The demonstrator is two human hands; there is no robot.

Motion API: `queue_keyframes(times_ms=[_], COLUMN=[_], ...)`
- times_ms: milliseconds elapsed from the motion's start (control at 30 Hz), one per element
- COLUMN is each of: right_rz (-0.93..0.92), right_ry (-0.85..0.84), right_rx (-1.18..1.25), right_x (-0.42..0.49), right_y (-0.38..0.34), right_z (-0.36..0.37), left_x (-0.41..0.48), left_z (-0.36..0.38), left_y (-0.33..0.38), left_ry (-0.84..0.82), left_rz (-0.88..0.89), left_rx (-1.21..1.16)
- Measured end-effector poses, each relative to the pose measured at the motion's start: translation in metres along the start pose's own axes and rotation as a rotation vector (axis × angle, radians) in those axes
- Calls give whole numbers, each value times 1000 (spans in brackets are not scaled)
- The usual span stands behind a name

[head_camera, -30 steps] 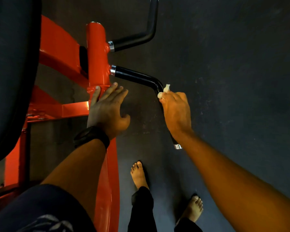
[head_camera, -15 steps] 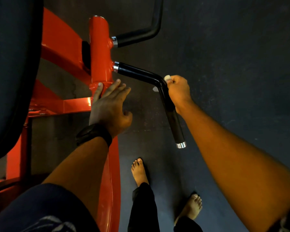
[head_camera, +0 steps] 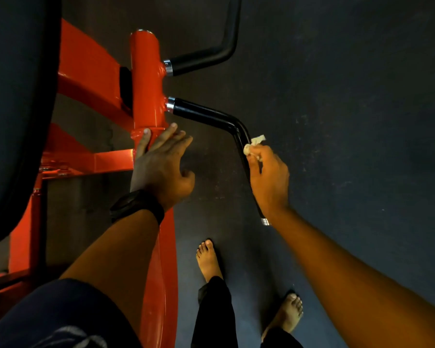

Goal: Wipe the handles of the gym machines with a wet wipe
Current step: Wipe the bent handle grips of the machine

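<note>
1. Your left hand, with a dark wristband, lies flat against the orange post. Its fingers are straight and it holds nothing.
2. Your right hand curls round the lower handle. It pinches a crumpled pale wet wipe against the black bar just below its bend.
3. That handle is L-shaped. From the bend, its long leg runs back towards you and ends in a chrome cap beside your right wrist. Its other leg runs left from the bend to the post.
4. The next stroke probably follows one of those legs: down towards you, or up round the bend and left.
5. Farther off, the upper handle leaves the post rightward, then bends away from you. Neither hand touches it, and your right hand, with the wipe, is better placed to reach it.
</note>
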State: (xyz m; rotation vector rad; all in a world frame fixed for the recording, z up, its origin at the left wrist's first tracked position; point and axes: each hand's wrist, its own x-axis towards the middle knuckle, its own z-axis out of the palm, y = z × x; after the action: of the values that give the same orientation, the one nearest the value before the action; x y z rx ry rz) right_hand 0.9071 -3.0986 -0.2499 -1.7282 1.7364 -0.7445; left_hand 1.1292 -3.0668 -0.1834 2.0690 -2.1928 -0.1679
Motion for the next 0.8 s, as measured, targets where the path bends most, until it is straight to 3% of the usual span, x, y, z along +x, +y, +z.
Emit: queue_keyframes(times_ms=[167,300,467,533,667,800], right_rz=[-544,-762,-714,-608,-290,-316], right_ry=[-109,-70,-42,-10,-23,22], right_rx=[-271,-333,-339,-421,-212,-108], right_x=[17,9,24,10,-20,3], right_y=[-2,19,3,6,0,-23], right_z=[8,5,7,3,3,-2], left_x=[1,0,1,1,0,1], left_z=[0,0,-1,-2,-2,-1], left_y=[1,1,1,2,3,3], left_ry=[8,11,-4,-19,-9,-11], left_rz=[-6,-16,-19,-18,-22,-27], left_rx=[-1,-11,-14,-20,-17,-6])
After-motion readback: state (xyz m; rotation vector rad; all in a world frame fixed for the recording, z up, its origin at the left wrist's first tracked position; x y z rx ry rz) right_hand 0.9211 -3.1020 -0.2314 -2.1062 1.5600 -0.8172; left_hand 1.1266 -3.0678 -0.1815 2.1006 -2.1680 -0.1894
